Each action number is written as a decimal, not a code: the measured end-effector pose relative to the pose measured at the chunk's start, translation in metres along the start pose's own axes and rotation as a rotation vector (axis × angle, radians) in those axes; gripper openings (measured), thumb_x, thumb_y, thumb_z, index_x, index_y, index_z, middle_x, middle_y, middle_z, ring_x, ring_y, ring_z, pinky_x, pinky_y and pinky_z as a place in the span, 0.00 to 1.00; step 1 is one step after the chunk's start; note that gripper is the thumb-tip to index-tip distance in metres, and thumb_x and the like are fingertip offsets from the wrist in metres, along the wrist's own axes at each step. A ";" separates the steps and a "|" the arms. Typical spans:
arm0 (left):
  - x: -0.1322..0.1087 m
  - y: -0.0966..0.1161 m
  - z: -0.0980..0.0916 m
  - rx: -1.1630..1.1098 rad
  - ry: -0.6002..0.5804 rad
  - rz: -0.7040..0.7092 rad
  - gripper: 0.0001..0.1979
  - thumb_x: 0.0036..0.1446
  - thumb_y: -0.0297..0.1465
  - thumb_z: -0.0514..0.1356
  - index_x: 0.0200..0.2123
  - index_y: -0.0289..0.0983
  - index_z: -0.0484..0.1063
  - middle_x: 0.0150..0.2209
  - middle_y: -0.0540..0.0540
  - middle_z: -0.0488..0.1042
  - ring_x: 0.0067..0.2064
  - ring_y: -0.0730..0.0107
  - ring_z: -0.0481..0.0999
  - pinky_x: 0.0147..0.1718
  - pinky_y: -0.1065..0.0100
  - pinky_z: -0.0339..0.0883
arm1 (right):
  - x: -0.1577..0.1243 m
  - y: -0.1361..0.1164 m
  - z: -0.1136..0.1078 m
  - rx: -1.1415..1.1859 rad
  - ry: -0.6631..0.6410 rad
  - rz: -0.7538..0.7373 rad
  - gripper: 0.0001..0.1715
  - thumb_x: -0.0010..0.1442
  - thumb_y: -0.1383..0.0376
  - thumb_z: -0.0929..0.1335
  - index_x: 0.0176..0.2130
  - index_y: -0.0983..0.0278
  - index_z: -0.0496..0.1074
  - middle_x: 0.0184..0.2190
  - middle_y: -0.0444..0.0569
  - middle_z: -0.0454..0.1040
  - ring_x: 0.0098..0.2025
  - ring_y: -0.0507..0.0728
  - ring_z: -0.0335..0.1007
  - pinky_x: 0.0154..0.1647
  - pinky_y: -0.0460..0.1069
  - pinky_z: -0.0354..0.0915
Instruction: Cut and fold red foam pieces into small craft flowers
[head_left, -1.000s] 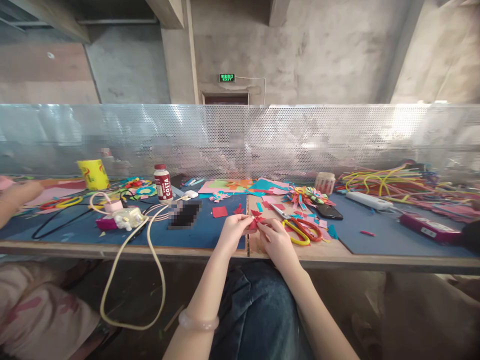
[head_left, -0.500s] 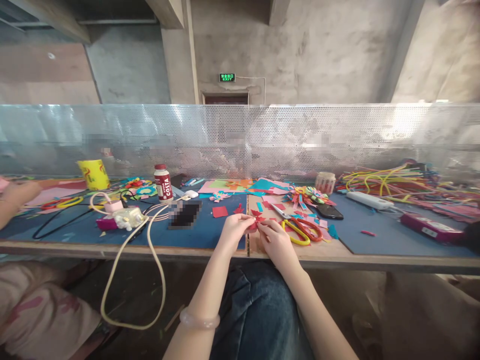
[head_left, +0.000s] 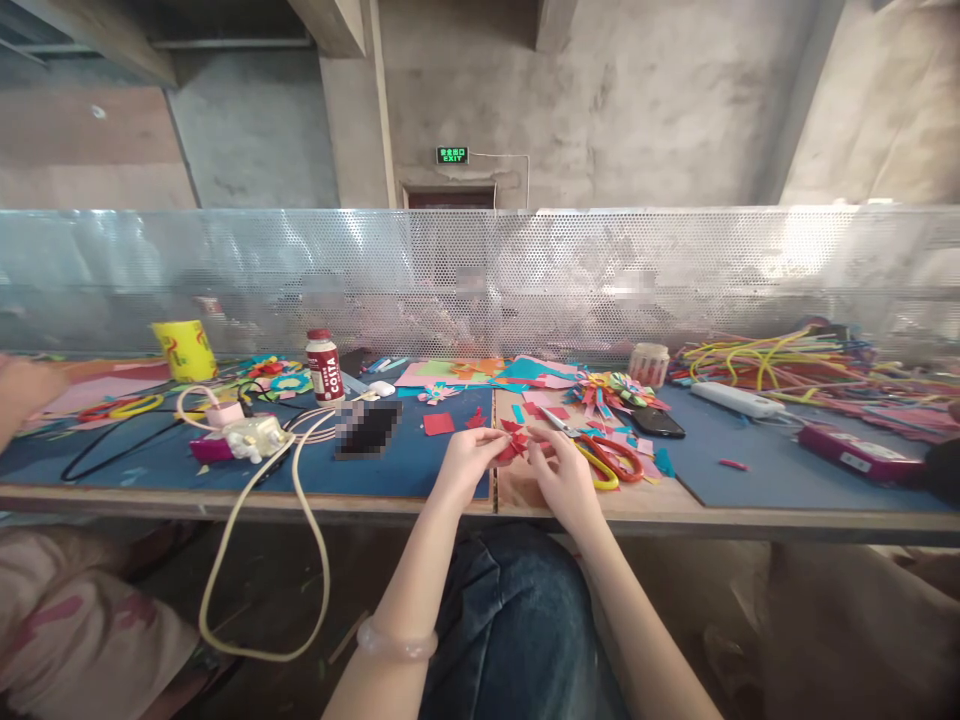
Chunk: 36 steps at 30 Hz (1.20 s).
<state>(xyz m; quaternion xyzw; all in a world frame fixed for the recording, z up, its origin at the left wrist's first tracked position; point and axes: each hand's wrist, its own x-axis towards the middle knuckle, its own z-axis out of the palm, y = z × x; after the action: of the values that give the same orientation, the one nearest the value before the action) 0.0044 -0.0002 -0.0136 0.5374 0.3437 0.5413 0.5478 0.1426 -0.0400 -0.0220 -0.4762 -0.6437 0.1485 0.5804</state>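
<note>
A small folded red paper piece is pinched between my left hand and my right hand, just above the table's front edge. The left fingers grip its left side and the right fingers its right side. Scissors with yellow and red handles lie on the wood right beside my right hand. Loose red paper scraps lie on the blue mat beyond my left hand.
A Costa bottle, a phone, a charger with cream cable and a yellow cup sit to the left. Paper flowers, another phone, a power strip and pipe cleaners lie right. Another person's hand is at far left.
My right hand has lifted slightly and shifted up along the red paper piece; my left hand keeps its grip. The other person's hand at far left moved a little.
</note>
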 end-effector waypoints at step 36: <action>-0.007 0.008 0.001 0.074 -0.049 0.027 0.12 0.43 0.29 0.65 0.34 0.33 0.73 0.36 0.41 0.75 0.37 0.67 0.74 0.34 0.70 0.67 | 0.008 0.004 -0.010 0.299 -0.290 0.194 0.17 0.49 0.53 0.68 0.26 0.67 0.70 0.23 0.43 0.69 0.25 0.50 0.60 0.27 0.45 0.56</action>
<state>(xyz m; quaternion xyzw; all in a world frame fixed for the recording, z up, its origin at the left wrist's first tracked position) 0.0024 -0.0083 -0.0067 0.5750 0.3428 0.5221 0.5285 0.1539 -0.0354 -0.0176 -0.4183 -0.6423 0.3645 0.5288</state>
